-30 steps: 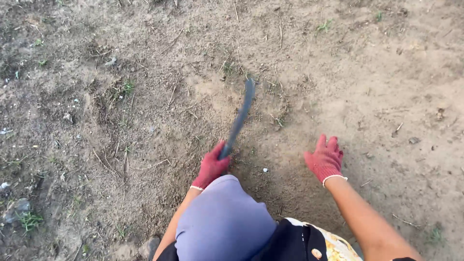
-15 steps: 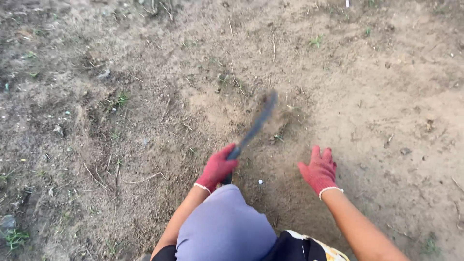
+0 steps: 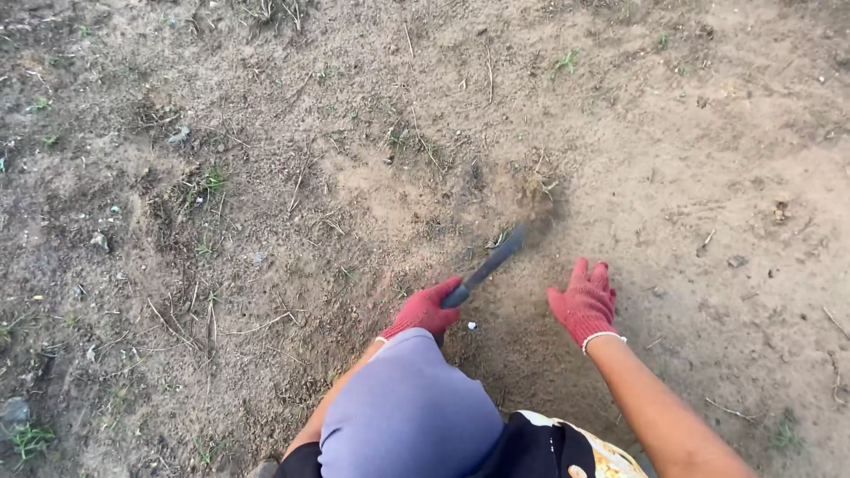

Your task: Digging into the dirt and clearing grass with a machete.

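Bare sandy ground point(image 3: 708, 177) is seen across the whole view, outdoors, under soft, even daylight. Darker, rougher soil point(image 3: 106, 265) is spread over the left side, where dry twigs point(image 3: 186, 332) and small stones point(image 3: 180, 135) are scattered. Sparse green sprouts point(image 3: 212, 180) are dotted about, with a grass tuft point(image 3: 31, 436) at the lower left. Paler, smoother sand is found at the right.

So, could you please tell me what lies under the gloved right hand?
The right hand in its red glove rests flat on bare sandy ground, fingers spread. Whatever lies directly beneath the palm is covered; only soil shows around it.
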